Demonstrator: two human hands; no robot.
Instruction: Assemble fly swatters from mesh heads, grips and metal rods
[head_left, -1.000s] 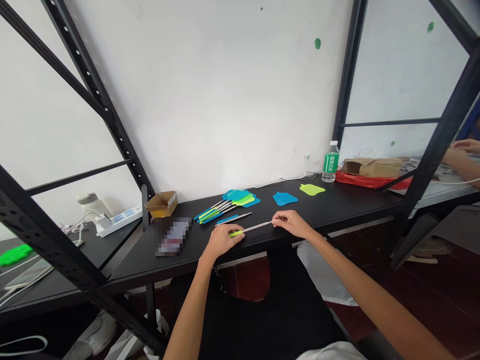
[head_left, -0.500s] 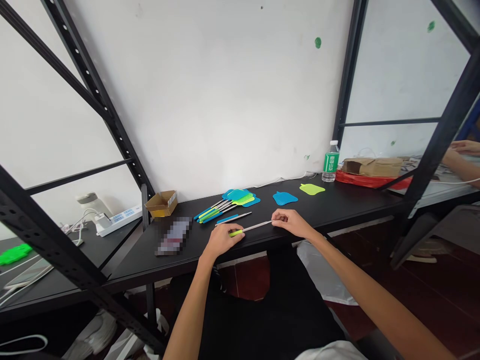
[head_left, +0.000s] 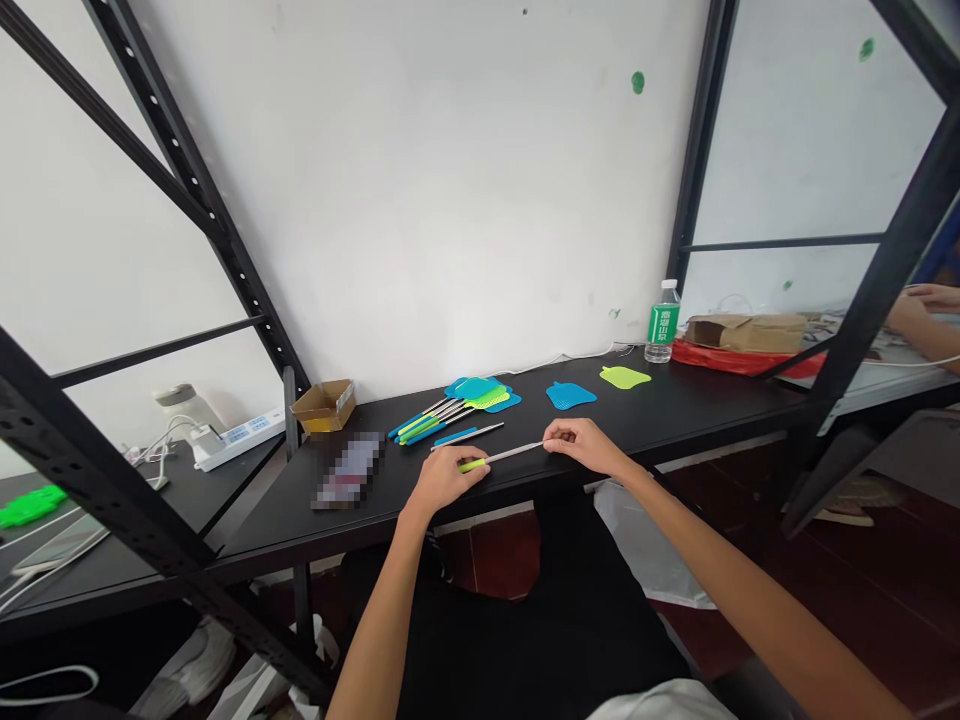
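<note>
A fly swatter handle (head_left: 514,451), a thin silvery rod with a yellow-green grip, lies across between my two hands near the table's front edge. My left hand (head_left: 446,478) is closed round its grip. Thumb and fingers of my right hand (head_left: 574,442) pinch the rod's thin far end. Just behind it rests another handle (head_left: 469,436) with a blue grip. Further back is a pile of fly swatters (head_left: 450,410) in blue and green. A loose blue swatter head (head_left: 570,396) and a loose yellow-green swatter head (head_left: 625,377) lie flat beyond my right hand.
On the black table (head_left: 720,405) stand a small open cardboard box (head_left: 322,405) and a water bottle (head_left: 662,322). A blurred flat object (head_left: 349,470) lies at the left. Black metal posts (head_left: 697,150) frame both sides. Another person's hand (head_left: 930,300) shows at far right.
</note>
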